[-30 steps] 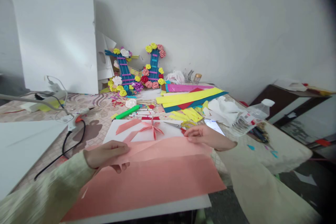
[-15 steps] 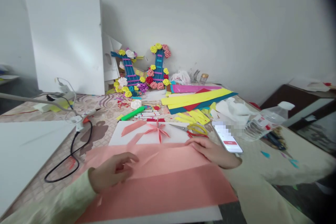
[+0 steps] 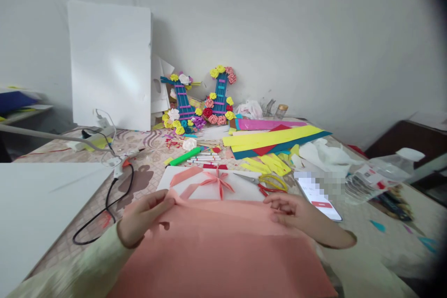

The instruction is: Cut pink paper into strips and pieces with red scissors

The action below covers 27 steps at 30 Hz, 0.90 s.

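A large salmon-pink paper sheet (image 3: 223, 247) lies in front of me, its far edge lifted. My left hand (image 3: 145, 216) pinches the sheet's far left corner. My right hand (image 3: 296, 212) grips the far right edge with curled fingers. Just beyond the sheet, a folded pink paper star with strips (image 3: 213, 181) rests on a white board (image 3: 244, 191). Yellow-handled scissors (image 3: 268, 182) lie close to my right hand.
A phone (image 3: 319, 193) and a plastic water bottle (image 3: 380, 172) lie at the right. Coloured paper sheets (image 3: 272, 137), markers (image 3: 204, 156), flower-decorated blue frames (image 3: 199, 100), a glue gun with black cable (image 3: 118, 167) and white foam boards (image 3: 38, 195) crowd the table.
Both hands have lifted the pink sheet's far edge up and toward me, covering more of the white board. The view has shifted left.
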{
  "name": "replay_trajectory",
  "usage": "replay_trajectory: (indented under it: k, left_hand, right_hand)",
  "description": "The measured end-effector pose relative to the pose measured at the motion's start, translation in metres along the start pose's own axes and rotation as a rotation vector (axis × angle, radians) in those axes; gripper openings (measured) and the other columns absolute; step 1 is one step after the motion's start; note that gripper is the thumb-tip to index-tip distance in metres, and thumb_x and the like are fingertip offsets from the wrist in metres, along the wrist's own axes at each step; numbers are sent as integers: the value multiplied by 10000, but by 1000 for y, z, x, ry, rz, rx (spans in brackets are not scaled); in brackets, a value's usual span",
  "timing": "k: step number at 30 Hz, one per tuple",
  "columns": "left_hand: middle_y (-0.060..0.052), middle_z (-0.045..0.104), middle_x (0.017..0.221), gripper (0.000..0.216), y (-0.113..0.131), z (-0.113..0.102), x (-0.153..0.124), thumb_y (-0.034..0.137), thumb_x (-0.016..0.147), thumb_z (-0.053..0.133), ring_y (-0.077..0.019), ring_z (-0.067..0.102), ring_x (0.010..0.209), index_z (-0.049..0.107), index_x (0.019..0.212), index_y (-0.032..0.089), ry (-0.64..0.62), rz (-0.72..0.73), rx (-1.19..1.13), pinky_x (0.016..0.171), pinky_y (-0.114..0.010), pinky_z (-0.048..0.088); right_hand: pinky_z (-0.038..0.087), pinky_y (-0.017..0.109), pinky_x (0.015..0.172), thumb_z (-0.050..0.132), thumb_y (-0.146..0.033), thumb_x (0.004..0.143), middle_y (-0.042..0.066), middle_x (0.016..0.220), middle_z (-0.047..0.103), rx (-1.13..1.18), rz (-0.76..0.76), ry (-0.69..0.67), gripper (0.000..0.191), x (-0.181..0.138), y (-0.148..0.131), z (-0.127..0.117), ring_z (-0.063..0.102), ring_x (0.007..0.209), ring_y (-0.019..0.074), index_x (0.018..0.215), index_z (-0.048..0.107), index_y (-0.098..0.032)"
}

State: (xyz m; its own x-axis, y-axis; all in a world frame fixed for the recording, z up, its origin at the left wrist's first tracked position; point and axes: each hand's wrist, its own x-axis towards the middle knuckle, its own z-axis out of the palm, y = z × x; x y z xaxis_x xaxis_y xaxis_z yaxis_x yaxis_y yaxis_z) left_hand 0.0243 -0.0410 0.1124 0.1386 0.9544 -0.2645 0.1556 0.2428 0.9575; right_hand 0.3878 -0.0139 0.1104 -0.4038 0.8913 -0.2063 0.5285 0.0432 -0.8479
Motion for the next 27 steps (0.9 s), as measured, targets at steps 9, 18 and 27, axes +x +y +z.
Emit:
replay_trajectory:
  k: [9, 18, 27]
  left_hand:
    - [-24, 640, 778, 171, 51, 37, 19, 326, 609, 691, -226, 614, 860, 637, 639, 167, 52, 55, -308, 769, -358, 506]
    - [-49, 683, 871, 162, 63, 90, 31, 275, 761, 563, -180, 616, 841, 677, 752, 160, -320, 491, 205, 742, -261, 480]
    - [-66, 643, 898, 181, 88, 51, 137, 179, 760, 526, -172, 583, 816, 652, 884, 139, 212, 785, 625, 737, -295, 471]
  right_hand:
    - [428, 250, 618, 493, -328, 831, 12, 753, 616, -69, -176, 141, 198, 13, -49, 16, 560, 715, 157, 788, 623, -185]
    - [472, 240, 657, 494, -191, 819, 3, 758, 632, 146, -373, 90, 165, 27, -71, 43, 588, 737, 145, 872, 650, -183]
    - [535, 282, 650, 531, -388, 820, 80, 959, 671, 255, -216, 404, 252, -8, -34, -9, 642, 727, 160, 979, 621, -214]
